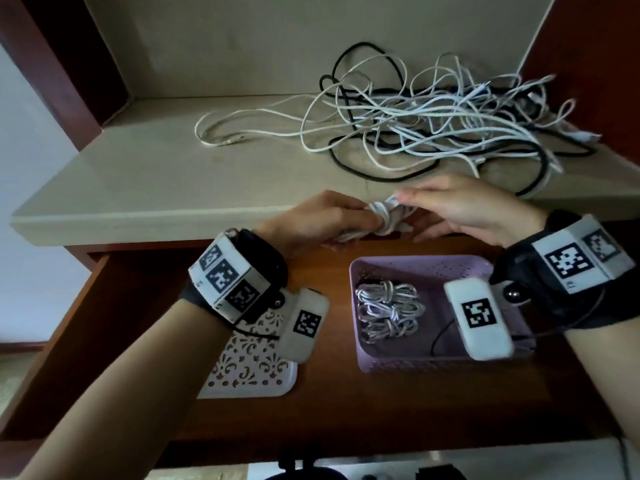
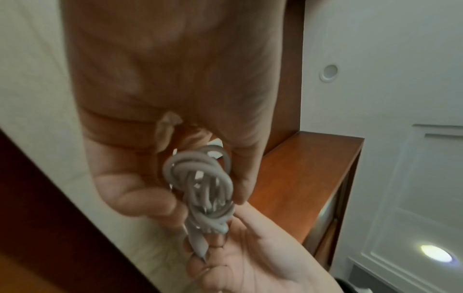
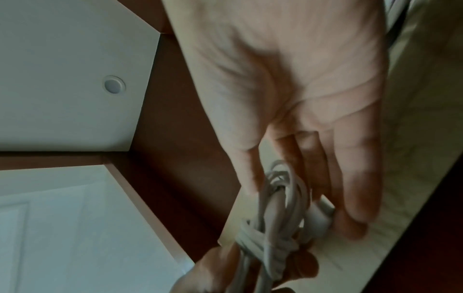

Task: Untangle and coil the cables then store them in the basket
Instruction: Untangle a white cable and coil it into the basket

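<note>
Just in front of the shelf edge I hold a small coil of white cable (image 1: 384,221) between both hands. My left hand (image 1: 356,220) grips its wrapped middle, fingers (image 2: 135,198) and thumb curled round the coil (image 2: 200,178). From the right side my right hand (image 1: 419,211) pinches the coil's loop (image 3: 278,208) between thumb and fingers (image 3: 350,188). Below my hands, the purple basket (image 1: 415,263) stands in the open drawer and holds coiled white cables (image 1: 388,310). A tangle of white and black cables (image 1: 433,116) lies on the shelf behind.
A white patterned tray (image 1: 249,372) lies in the drawer left of the basket, partly under my left wrist. The beige shelf (image 1: 138,168) has brown wooden side walls at left and right. One loose white cable (image 1: 221,133) stretches left from the tangle.
</note>
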{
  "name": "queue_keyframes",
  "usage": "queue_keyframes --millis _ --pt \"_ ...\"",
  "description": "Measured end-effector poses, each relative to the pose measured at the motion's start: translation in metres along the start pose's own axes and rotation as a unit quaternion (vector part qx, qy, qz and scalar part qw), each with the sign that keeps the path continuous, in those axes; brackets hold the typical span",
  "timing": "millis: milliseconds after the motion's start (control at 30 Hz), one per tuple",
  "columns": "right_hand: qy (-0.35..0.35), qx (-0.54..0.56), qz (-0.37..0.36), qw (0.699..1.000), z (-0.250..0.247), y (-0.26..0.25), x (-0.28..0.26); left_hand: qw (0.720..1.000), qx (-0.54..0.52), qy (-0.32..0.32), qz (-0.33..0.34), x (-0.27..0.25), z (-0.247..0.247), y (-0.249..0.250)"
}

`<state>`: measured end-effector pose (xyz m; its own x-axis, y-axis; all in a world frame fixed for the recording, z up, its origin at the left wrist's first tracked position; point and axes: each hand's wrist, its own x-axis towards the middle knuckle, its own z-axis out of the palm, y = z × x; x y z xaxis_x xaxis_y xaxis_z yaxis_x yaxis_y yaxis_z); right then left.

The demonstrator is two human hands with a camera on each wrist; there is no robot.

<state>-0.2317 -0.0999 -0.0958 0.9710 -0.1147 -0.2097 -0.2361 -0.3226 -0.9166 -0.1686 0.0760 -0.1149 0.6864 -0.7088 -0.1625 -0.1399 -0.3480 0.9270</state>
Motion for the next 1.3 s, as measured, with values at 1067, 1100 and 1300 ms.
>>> queue_keyframes --millis 1067,1100,1300 --pt "-0.239 -0.075 0.281 0.926 0.001 0.109 0.011 0.929 0.366 -0.024 -0.054 0.002 0.037 -0.069" --pt "-0.244 -0.080 0.287 0.923 0.003 0.111 0.013 0.924 0.370 -0.037 -0.090 0.002 0.037 -0.071" --pt "-0.249 -0.138 0.285 0.915 0.013 0.114 0.015 0.930 0.314 -0.100 -0.164 0.003 0.041 -0.083"
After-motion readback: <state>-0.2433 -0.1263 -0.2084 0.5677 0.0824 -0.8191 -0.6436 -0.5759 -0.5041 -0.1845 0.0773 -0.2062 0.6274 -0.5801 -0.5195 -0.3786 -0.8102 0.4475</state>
